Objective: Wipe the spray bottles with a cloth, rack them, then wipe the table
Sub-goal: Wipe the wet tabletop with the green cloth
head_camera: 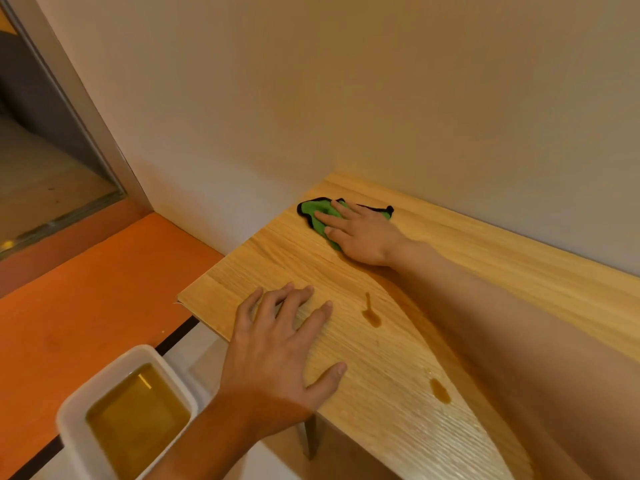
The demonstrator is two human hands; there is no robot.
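We press R hand (363,237), fingers spread flat, on cloth (311,209) at counter's (519,271) 12 o'clock to wipe; L hand (277,351), fingers splayed, braces at 8 o'clock.

Looked forward and down from head height, close over the table (277,258) corner, facing the wall (346,98); single view.

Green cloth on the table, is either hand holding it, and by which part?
Neither grips it. The right hand presses flat on top of the green cloth, fingers straight; the left hand rests on the table.
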